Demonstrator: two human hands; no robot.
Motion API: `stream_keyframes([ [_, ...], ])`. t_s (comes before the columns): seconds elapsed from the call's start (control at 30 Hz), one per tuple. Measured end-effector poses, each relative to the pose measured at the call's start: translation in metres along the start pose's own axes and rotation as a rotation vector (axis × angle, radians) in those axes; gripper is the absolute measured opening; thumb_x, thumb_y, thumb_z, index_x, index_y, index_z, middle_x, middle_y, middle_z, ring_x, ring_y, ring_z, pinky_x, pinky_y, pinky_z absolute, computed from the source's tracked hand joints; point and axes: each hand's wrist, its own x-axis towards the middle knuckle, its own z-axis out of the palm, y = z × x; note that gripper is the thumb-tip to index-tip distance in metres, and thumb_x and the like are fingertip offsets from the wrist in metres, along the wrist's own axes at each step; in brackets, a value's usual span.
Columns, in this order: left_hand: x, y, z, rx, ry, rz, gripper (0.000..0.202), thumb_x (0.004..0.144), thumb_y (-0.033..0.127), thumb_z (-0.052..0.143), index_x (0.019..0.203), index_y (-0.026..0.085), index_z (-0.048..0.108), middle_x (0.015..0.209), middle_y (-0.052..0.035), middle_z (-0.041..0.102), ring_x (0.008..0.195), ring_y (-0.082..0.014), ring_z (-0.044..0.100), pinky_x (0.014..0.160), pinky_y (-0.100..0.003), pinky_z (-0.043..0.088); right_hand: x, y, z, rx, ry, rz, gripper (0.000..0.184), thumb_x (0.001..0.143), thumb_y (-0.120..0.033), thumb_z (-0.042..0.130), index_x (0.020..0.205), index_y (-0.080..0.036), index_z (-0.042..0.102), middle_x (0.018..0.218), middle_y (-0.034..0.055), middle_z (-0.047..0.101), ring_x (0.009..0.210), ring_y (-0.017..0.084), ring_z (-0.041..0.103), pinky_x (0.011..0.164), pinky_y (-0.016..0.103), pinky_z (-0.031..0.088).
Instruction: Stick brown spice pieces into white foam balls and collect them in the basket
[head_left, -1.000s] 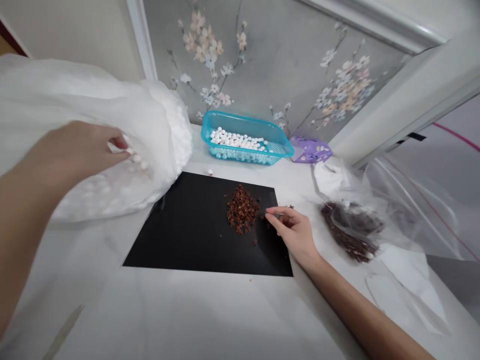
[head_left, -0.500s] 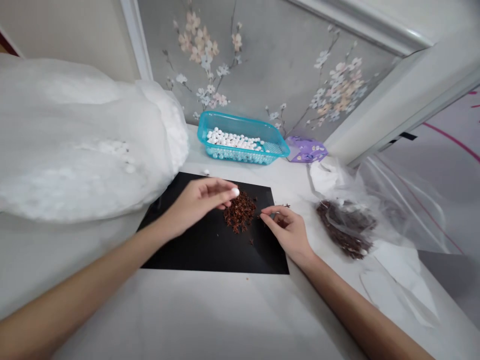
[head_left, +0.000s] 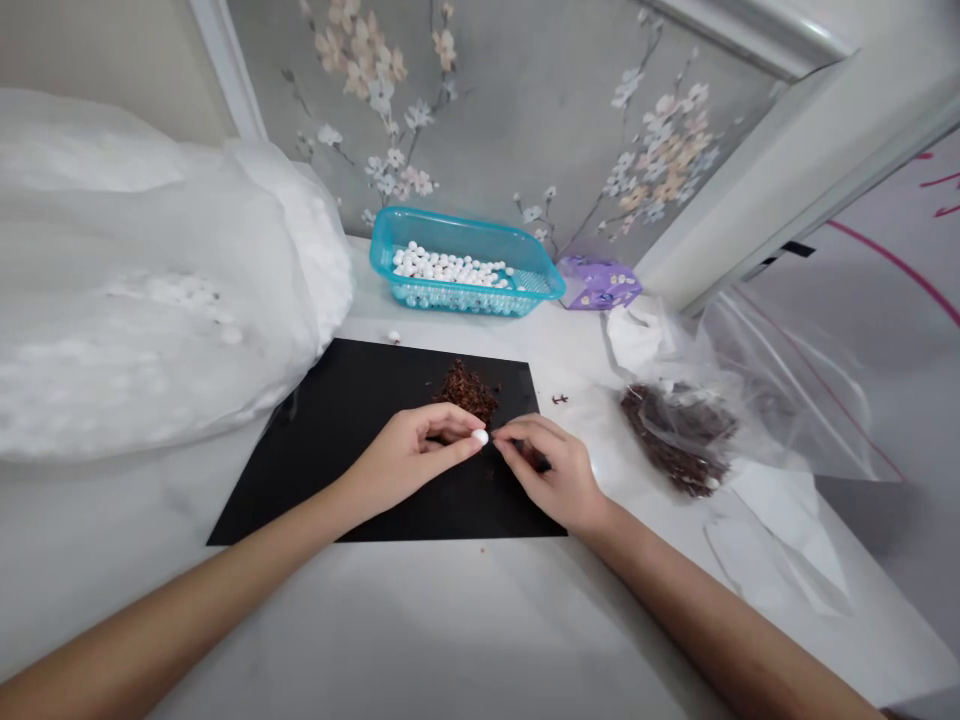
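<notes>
My left hand pinches a small white bead between thumb and fingers, over a black mat. My right hand is closed in a pinch right beside the bead, fingertips nearly touching it; what it holds is too small to make out. Just behind both hands a small pile of dark brown dried bits lies on the mat.
A turquoise basket with white beads stands at the back by the flowered wall. A big white bag of beads fills the left. A clear plastic bag with brown bits lies right; a purple packet behind; one loose bead.
My left hand left the white bag with a bead and came down to the mat in front of the brown pile. My right hand shifted slightly left to meet it.
</notes>
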Motion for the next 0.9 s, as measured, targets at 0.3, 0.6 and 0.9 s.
stream_keyframes([
  [0.3, -0.001, 0.001, 0.000, 0.080, -0.014, -0.018, 0.026, 0.072, 0.038, 0.065, 0.089, 0.018, 0.067, 0.082, -0.0035, 0.069, 0.078, -0.0156, 0.063, 0.065, -0.023, 0.048, -0.007, -0.003, 0.003, -0.173, 0.183, -0.076, 0.017, 0.082, -0.011, 0.052, 0.094, -0.022, 0.057, 0.081, 0.0009, 0.068, 0.051, 0.007, 0.054, 0.050, 0.020, 0.046],
  [0.6, -0.001, 0.001, 0.001, 0.069, -0.040, -0.012, 0.023, 0.066, 0.035, 0.071, 0.078, 0.015, 0.067, 0.075, -0.0029, 0.068, 0.071, -0.0141, 0.063, 0.064, -0.024, 0.049, -0.011, -0.009, 0.003, -0.227, 0.212, -0.306, 0.033, 0.076, -0.005, 0.059, 0.102, -0.022, 0.051, 0.087, 0.0018, 0.072, 0.059, 0.010, 0.065, 0.055, 0.019, 0.053],
  [0.9, -0.001, 0.001, 0.000, 0.052, -0.049, -0.020, 0.020, 0.066, 0.032, 0.071, 0.077, 0.015, 0.068, 0.076, -0.0024, 0.069, 0.072, -0.0141, 0.063, 0.065, -0.023, 0.050, -0.011, -0.009, 0.003, -0.162, 0.172, -0.373, 0.029, 0.077, -0.005, 0.056, 0.101, -0.022, 0.051, 0.088, 0.0042, 0.072, 0.078, 0.015, 0.070, 0.062, 0.022, 0.057],
])
